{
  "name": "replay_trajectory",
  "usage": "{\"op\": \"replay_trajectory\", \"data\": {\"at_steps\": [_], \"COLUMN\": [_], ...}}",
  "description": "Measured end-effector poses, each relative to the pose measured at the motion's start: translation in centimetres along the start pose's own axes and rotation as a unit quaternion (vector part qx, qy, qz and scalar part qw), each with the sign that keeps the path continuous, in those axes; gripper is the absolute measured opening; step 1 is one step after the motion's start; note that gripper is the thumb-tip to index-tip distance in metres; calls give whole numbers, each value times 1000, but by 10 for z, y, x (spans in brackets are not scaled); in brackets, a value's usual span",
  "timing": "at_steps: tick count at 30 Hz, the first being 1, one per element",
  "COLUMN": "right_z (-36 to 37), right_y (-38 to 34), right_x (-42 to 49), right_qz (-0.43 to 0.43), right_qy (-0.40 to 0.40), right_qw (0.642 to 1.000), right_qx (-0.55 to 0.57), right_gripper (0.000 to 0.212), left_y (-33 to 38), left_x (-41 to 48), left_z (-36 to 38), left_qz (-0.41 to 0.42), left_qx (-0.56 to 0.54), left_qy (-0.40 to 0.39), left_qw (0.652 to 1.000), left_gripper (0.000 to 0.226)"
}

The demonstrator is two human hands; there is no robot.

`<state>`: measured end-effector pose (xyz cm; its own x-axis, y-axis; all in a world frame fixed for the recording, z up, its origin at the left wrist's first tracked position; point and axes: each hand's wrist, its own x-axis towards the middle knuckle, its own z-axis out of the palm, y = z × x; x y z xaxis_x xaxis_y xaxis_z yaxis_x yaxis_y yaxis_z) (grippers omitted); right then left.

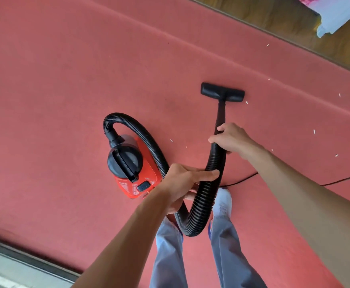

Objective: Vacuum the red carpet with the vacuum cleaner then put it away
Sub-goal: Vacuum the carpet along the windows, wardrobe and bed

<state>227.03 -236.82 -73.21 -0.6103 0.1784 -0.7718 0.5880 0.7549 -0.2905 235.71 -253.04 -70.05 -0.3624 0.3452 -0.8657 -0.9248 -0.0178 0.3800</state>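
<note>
The right hand (pixel 230 140) grips the black hose (pixel 201 204) up near the wand, and the left hand (pixel 182 183) holds its lower bend, beside the vacuum cleaner (pixel 132 167) standing on the red carpet (pixel 66 80). It seems best to keep the floor head (pixel 222 92) flat and sweep slowly right toward the white scraps (pixel 314 131), the left hand feeding slack. The left fingers under the hose are hidden, and the cord (pixel 242 179) runs off-frame.

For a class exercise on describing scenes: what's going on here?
A person is vacuuming a red carpet. The right hand grips the black hose behind the floor nozzle, which rests on the carpet; the left hand holds the hose lower down. The red vacuum cleaner sits beside their feet. White scraps lie to the nozzle's right.
</note>
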Motion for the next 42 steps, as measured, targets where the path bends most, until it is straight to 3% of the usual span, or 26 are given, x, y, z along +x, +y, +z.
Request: {"op": "replay_trajectory", "data": {"at_steps": [5,7,17,23,29,33,42], "right_z": [-9,-5,24,21,28,31,52], "right_y": [-2,-3,14,17,-4,-21,-47], "right_x": [-26,-32,-3,-18,-64,-93,-124], "right_qz": [3,1,18,7,-15,-36,-20], "right_qy": [-40,-52,8,1,-80,-151,-204], "right_qw": [999,998,997,998,995,987,977], "right_qx": [-18,-21,77,65,61,41,65], "right_gripper": [40,39,71,69,47,10,15], "left_y": [8,9,-23,-27,-19,-17,-22], "left_x": [-20,-27,-2,-16,-55,-84,-134], "left_z": [-21,-28,8,-13,-56,-72,-71], "left_qz": [-16,-23,2,-2,-12,-11,38], "left_qx": [50,62,10,32,117,150,206], "left_qy": [-101,-113,53,-34,-115,-131,-95], "left_qw": [993,991,999,999,986,980,973], "left_gripper": [32,24,13,27,17,23,20]}}
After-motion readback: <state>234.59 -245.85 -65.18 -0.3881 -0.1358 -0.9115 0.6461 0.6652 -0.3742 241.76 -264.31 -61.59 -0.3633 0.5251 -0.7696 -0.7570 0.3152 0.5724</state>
